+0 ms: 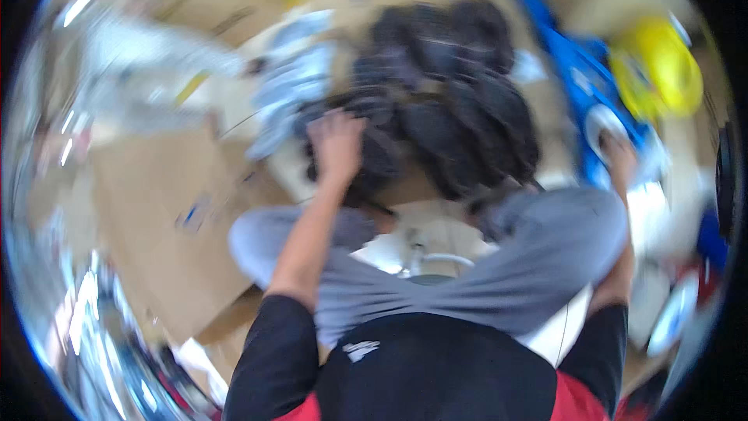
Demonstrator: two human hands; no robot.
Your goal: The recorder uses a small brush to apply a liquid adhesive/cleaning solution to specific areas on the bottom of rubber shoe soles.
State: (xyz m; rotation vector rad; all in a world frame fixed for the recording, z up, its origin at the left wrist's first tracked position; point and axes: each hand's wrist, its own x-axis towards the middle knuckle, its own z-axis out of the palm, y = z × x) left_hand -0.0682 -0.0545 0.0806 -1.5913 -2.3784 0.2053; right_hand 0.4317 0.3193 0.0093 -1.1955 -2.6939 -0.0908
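Several dark, rounded bundles (436, 121) lie in a cluster on cardboard before my legs; blur hides what exactly they are. My left hand (336, 144) rests on the bundles at the near left, its fingers spread over the top. Over on the right, my right hand (619, 154) is closed at a white ring-shaped roll (601, 118), beside a blue frame. Its fingertips are partly hidden, and motion smears both hands.
At left stands a large cardboard box (164, 218). Pale plastic-wrapped pieces (300, 70) lie beyond my left hand. A blue frame (557, 54) runs along the right, with a yellow rounded object (656, 68) next to it. My bent knees in grey trousers (538, 257) flank the near side.
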